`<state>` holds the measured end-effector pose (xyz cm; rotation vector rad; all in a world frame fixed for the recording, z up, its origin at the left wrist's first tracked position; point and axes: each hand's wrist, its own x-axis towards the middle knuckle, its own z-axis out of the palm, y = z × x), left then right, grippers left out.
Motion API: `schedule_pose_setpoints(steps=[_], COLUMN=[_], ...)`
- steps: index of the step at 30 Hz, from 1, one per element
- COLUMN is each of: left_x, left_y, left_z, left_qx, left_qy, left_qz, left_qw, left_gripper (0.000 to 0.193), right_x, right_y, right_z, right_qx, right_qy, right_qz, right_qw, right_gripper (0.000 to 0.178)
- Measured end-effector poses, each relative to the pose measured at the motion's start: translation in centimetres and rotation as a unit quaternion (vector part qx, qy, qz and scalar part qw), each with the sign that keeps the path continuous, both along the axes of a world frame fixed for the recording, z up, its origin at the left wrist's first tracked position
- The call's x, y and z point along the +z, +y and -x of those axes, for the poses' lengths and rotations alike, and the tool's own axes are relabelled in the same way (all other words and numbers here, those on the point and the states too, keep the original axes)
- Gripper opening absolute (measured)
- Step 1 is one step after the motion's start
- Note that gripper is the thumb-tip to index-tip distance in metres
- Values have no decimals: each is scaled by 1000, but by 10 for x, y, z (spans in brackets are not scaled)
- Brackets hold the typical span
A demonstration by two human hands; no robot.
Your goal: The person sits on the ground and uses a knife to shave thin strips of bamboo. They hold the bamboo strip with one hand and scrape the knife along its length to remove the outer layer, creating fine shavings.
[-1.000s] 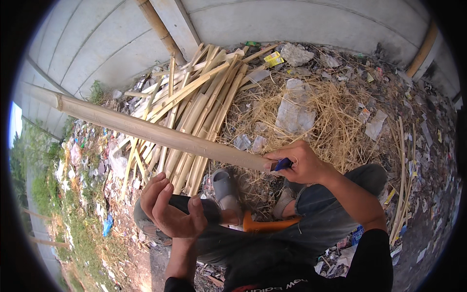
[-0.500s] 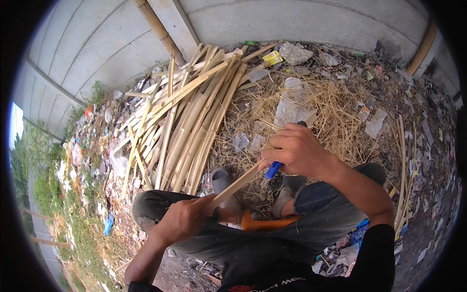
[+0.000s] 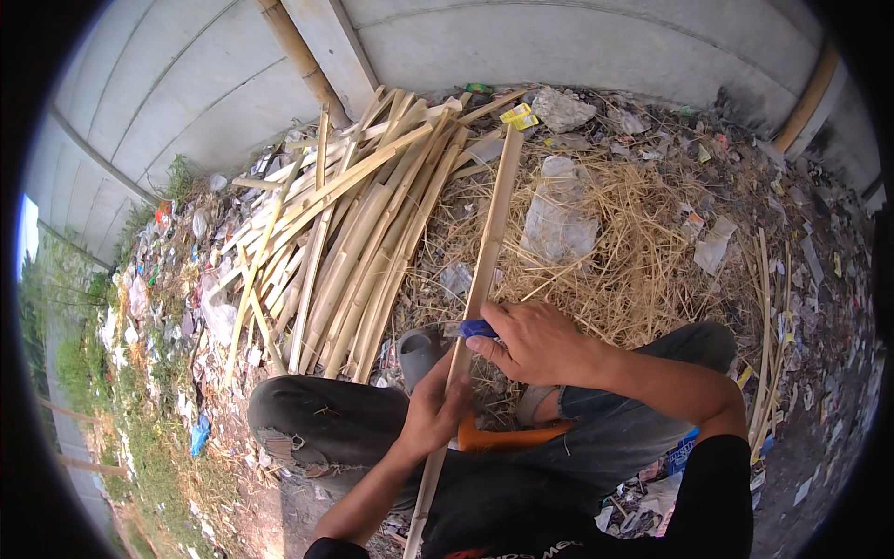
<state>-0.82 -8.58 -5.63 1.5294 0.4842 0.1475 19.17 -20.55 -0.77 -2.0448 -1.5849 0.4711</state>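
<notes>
A long, pale split bamboo strip [image 3: 492, 233] slants away from my lap toward the far wall. My left hand [image 3: 434, 410] is closed around its lower part, and the near end passes over my clothing. Farther up the strip, my right hand [image 3: 540, 343] is closed on a blue-handled knife [image 3: 478, 329]. The knife lies across the strip, and a short greyish piece of it shows on the strip's left side. Most of the handle is hidden by my fingers.
A large heap of split bamboo strips [image 3: 358, 252] lies ahead to the left. Dry shavings [image 3: 643, 242] surround a crumpled clear plastic sheet [image 3: 561, 219]. Between my legs is an orange curved object [image 3: 512, 438]. A concrete wall [image 3: 577, 47] bounds the far side; litter covers the ground.
The bamboo strip has swung from a low slant to nearly upright in view, its far end now beyond the shavings. My right hand has come nearer and left with the knife; my left hand has moved right.
</notes>
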Motion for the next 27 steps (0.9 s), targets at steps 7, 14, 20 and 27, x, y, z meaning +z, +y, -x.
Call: schedule_pose_setpoints(steps=[7, 14, 20, 27], left_x=[-7, -4, -4, -2], left_y=[4, 11, 12, 9], left_z=[5, 4, 5, 14], left_qx=[-4, 11, 6, 3], left_qy=[19, 6, 22, 39], left_qz=[7, 20, 19, 21], left_qw=[1000, 1000, 1000, 999], left_gripper=[50, 40, 43, 45], right_x=[-31, -20, -9, -3], right_y=[5, 16, 25, 25], right_z=[-6, -6, -43, -60], right_qx=[7, -9, -75, -102], right_qy=[-35, -54, -17, -44], right_qz=[-63, -56, -61, -68], right_qw=[997, 997, 995, 991], right_gripper=[40, 41, 42, 44])
